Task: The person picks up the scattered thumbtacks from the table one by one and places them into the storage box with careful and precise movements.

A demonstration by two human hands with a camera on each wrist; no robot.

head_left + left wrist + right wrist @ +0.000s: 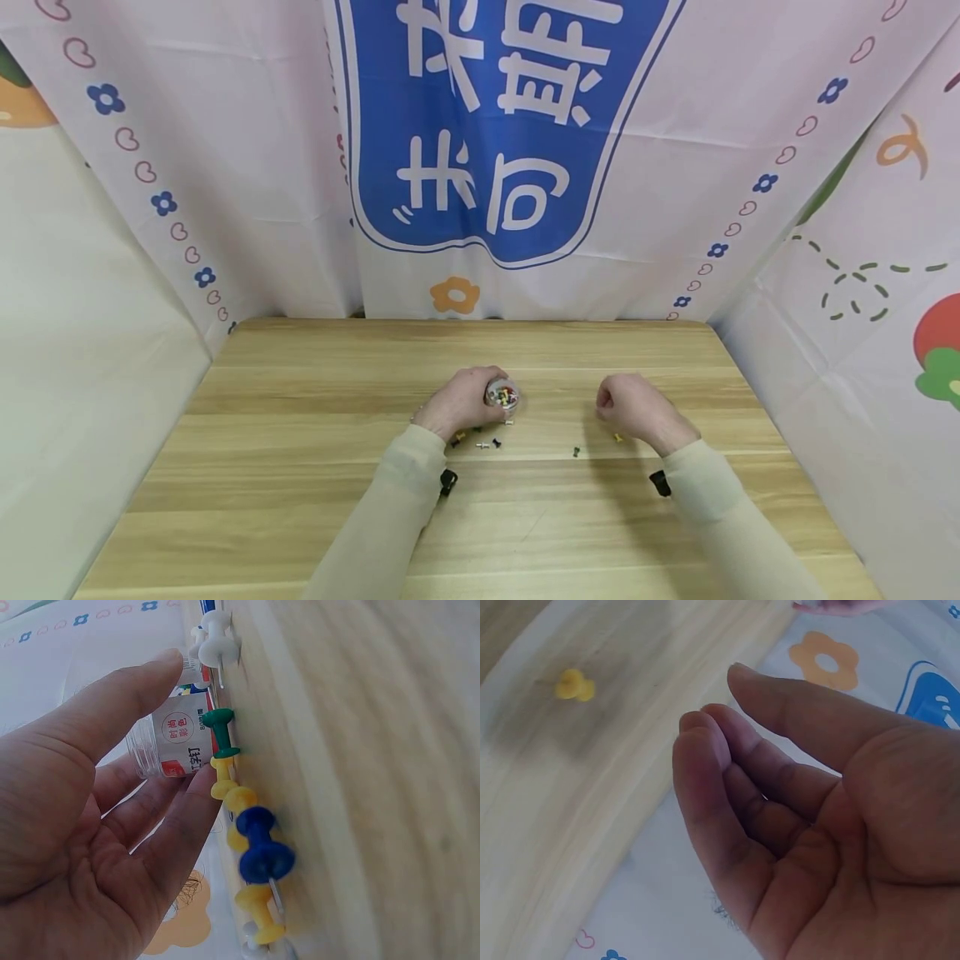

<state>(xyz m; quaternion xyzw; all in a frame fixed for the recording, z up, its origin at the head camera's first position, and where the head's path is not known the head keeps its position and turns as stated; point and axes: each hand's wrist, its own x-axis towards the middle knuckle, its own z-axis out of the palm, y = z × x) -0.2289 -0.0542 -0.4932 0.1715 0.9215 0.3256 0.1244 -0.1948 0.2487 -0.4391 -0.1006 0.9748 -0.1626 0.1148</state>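
Observation:
My left hand (pixel 462 402) grips a small clear round jar (pixel 503 395) of coloured push pins, thumb on one side and fingers on the other. A printed label (pixel 184 729) wraps the jar in the left wrist view. Loose pins lie on the table beside this hand, among them a green push pin (pixel 220 733), a blue push pin (pixel 264 847) and a white push pin (pixel 218 641). Over to the right, my right hand (pixel 639 410) is raised above the table with loosely bent fingers and nothing between them. Near it lies a yellow push pin (pixel 574 685).
Another green push pin (pixel 576 452) lies on the wooden table (pixel 525 533) between the hands. A printed cloth (pixel 285 208) hangs along the table's back edge, with more cloth at both sides.

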